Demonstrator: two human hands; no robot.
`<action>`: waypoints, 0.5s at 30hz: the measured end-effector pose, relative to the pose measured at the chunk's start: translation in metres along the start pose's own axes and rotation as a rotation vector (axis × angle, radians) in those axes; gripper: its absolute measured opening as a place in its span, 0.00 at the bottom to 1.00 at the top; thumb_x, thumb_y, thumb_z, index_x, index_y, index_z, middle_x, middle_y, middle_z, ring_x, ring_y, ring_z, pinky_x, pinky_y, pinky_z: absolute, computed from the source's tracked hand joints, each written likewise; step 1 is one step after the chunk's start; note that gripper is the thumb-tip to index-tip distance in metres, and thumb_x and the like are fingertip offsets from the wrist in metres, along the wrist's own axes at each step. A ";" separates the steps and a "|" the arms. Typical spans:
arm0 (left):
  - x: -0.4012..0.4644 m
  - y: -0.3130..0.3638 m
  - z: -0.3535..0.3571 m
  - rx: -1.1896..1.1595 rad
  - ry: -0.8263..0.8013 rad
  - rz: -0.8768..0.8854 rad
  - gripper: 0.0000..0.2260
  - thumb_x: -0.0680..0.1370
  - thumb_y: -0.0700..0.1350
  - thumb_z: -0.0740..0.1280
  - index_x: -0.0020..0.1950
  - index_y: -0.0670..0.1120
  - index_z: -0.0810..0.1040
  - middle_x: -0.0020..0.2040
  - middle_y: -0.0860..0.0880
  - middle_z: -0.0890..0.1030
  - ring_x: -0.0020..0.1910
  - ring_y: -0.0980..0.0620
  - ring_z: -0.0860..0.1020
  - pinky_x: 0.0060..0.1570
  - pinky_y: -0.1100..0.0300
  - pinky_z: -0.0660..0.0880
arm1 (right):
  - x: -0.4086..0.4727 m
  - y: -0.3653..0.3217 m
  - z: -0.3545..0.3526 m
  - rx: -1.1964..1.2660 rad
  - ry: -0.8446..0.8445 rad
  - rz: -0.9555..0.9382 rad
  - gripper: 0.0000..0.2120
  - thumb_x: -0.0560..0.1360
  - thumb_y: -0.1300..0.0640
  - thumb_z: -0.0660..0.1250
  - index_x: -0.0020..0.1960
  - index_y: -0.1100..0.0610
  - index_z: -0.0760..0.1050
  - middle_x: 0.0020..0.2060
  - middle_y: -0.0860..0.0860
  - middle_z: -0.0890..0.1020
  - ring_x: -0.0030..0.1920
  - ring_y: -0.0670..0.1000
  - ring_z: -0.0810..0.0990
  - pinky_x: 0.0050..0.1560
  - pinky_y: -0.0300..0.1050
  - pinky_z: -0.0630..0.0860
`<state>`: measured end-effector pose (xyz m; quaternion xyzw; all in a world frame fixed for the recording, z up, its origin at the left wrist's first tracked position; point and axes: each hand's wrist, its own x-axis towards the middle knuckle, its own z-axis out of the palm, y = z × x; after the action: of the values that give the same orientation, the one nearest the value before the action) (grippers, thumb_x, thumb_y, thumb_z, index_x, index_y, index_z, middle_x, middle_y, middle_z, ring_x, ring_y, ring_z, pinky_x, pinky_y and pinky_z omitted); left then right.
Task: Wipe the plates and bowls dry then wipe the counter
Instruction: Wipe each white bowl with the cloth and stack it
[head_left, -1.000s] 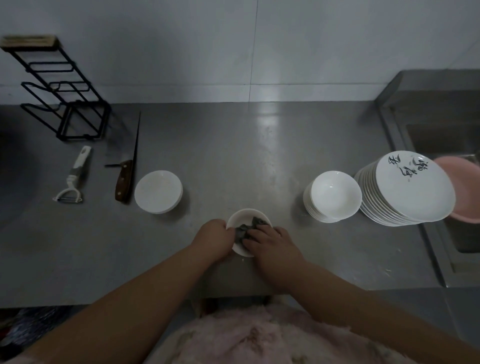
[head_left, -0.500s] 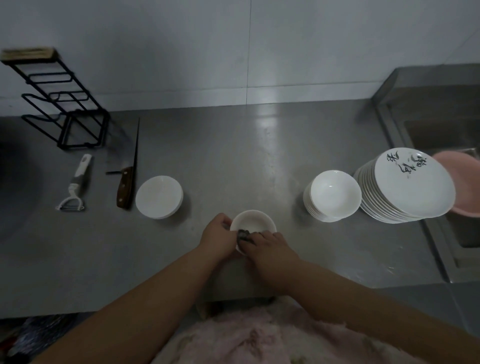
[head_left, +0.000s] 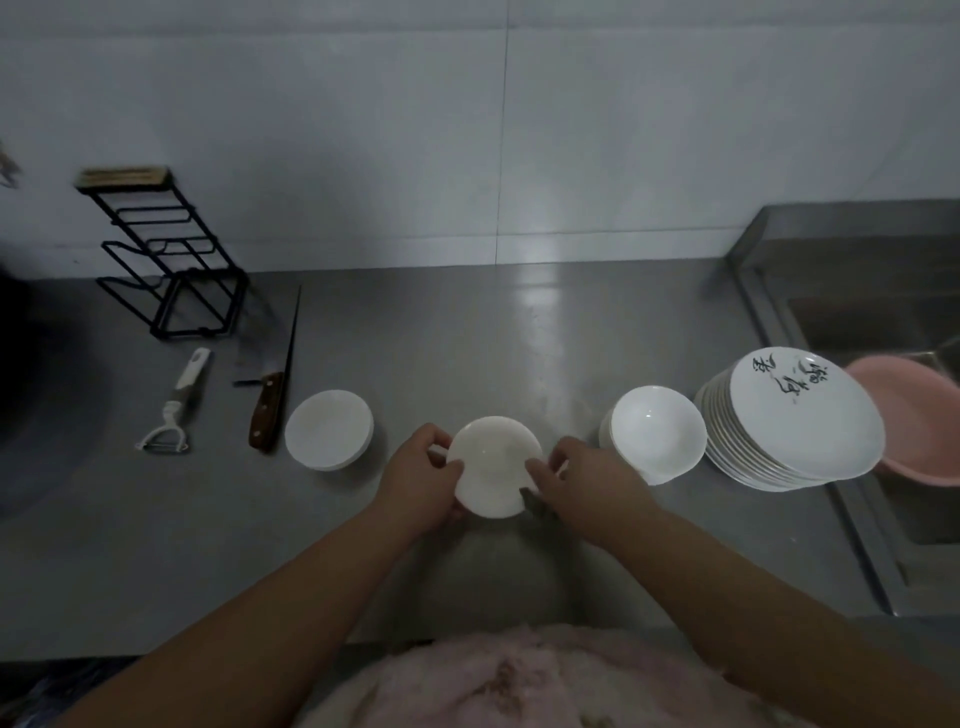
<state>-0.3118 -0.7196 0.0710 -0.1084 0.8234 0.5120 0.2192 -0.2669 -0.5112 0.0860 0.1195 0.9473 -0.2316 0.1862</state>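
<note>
Brush writing on the top plate

Black brush-style characters run across the top plate (head_left: 806, 410) of the stack by the sink; they are too small and slanted to read. No other lettering shows.

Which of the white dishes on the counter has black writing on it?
The top plate of the tall stack at the right, beside the pink basin. The held bowl, the left bowl and the stacked bowls are plain white.

Arms: we see both forearms bare to the frame edge, no sleeves showing.
Hands: our left hand (head_left: 423, 475) and right hand (head_left: 587, 486) are bare, no gloves.
Clothing: a fuzzy pale pink garment (head_left: 545, 680) with faint darker patterning.
</note>
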 end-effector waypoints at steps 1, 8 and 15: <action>-0.002 0.005 -0.002 -0.017 0.004 0.010 0.06 0.79 0.38 0.68 0.49 0.48 0.74 0.47 0.41 0.80 0.37 0.39 0.84 0.30 0.39 0.82 | 0.000 -0.003 -0.008 0.068 -0.022 0.022 0.19 0.80 0.32 0.57 0.55 0.46 0.76 0.45 0.46 0.84 0.42 0.49 0.82 0.47 0.52 0.84; -0.018 0.038 -0.015 -0.104 0.079 0.086 0.05 0.81 0.39 0.68 0.53 0.46 0.74 0.49 0.44 0.80 0.41 0.44 0.84 0.35 0.41 0.83 | 0.011 -0.030 -0.041 0.311 -0.073 -0.006 0.20 0.85 0.42 0.53 0.63 0.49 0.79 0.53 0.52 0.84 0.50 0.55 0.82 0.51 0.51 0.80; -0.028 0.074 -0.018 -0.270 0.074 0.056 0.10 0.82 0.57 0.61 0.53 0.52 0.74 0.53 0.47 0.79 0.53 0.45 0.80 0.58 0.41 0.80 | 0.009 -0.050 -0.054 0.762 0.083 0.105 0.24 0.84 0.37 0.50 0.54 0.50 0.80 0.46 0.54 0.85 0.43 0.57 0.87 0.45 0.59 0.85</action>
<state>-0.3212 -0.7034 0.1498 -0.1325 0.7573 0.6197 0.1577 -0.3068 -0.5269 0.1465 0.2375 0.7927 -0.5522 0.1015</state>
